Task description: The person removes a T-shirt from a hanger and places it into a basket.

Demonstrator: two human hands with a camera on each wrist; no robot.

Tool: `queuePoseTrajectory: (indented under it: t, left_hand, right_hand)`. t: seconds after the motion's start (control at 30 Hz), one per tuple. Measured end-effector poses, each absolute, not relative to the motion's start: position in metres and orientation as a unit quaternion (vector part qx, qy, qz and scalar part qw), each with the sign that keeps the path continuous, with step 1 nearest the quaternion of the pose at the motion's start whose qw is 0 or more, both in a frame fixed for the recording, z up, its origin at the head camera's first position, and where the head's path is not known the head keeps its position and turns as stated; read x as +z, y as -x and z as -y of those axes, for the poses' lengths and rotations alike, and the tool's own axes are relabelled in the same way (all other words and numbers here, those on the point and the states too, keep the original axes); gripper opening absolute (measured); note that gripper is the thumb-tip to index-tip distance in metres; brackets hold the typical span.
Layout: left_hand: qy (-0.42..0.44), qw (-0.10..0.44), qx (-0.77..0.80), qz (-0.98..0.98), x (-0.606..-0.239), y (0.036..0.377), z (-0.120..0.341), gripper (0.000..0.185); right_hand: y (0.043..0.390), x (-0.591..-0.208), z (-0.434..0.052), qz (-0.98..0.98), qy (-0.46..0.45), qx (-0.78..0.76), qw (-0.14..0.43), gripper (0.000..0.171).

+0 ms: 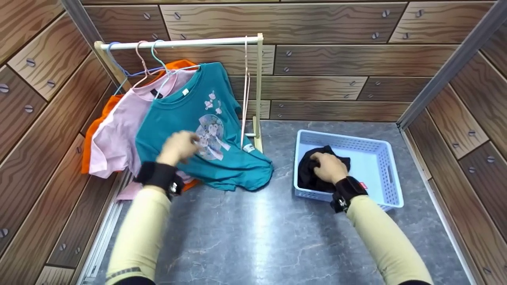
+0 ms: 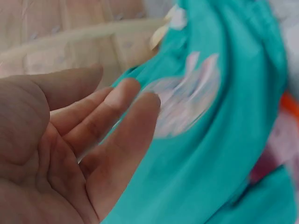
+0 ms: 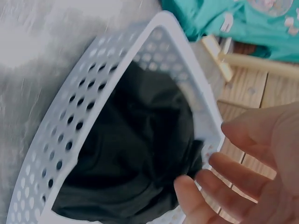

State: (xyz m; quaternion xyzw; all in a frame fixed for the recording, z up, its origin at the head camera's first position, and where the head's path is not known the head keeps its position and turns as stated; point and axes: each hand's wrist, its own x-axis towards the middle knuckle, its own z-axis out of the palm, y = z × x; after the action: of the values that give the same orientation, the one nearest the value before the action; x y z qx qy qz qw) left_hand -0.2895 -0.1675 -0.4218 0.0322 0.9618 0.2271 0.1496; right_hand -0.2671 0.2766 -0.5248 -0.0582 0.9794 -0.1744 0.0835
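Head view: we see both our hands over a grey bench (image 1: 253,237), with the clothes rack (image 1: 259,91) as our landmark.
Left hand (image 1: 179,146): our grip is slack here, fingers straight and holding nothing, just in front of the teal T-shirt (image 1: 206,126); the left wrist view shows the open palm (image 2: 70,154) beside the teal cloth (image 2: 219,140), and we cannot tell whether the fingertips touch it.
Teal T-shirt: hangs on a hanger at the front of the rack, its hem lying on the bench by the rack's foot.
Pink T-shirt (image 1: 119,130): hangs behind the teal one on the rack.
Orange garment (image 1: 95,134): hangs behind the pink one, furthest left on the rack.
Right hand (image 1: 328,167): rests on the black garment (image 1: 313,174); in the right wrist view our fingers (image 3: 233,186) are spread at its edge, not closed round it.
Black garment: bunched in the white basket (image 1: 380,158), which stands on the bench right of the rack.
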Motion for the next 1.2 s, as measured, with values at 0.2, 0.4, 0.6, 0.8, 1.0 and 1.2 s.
queuePoseTrajectory:
  t: [0.2,0.4,0.6,0.8,1.0,1.2]
  left_hand:
    - [0.016,0.079,0.216,-0.973,-0.37,0.294,0.201,0.042]
    - [0.095,-0.006,0.212,-0.973,-0.362,0.301,0.223,0.048]
    - [0.122,0.056,0.224,-0.965,-0.373,0.306,0.231,0.05]
    - [0.118,0.046,0.232,-0.964,-0.383,0.309,0.228,0.047]
    - [0.116,-0.017,0.225,-0.967,-0.389,0.313,0.219,0.038]
    - [0.117,-0.08,0.217,-0.966,-0.386,0.314,0.211,0.03]
  right_hand:
    - [0.255,-0.525,-0.256,-0.977,0.09,-0.175,0.088,0.04]
    - [0.248,-0.53,-0.246,-0.973,0.11,-0.175,0.1,0.037]
    - [0.242,-0.534,-0.24,-0.968,0.126,-0.185,0.113,0.038]
    - [0.237,-0.537,-0.236,-0.967,0.138,-0.192,0.1,0.036]
    - [0.234,-0.539,-0.237,-0.965,0.125,-0.201,0.11,0.033]
    - [0.232,-0.541,-0.243,-0.967,0.112,-0.201,0.109,0.033]
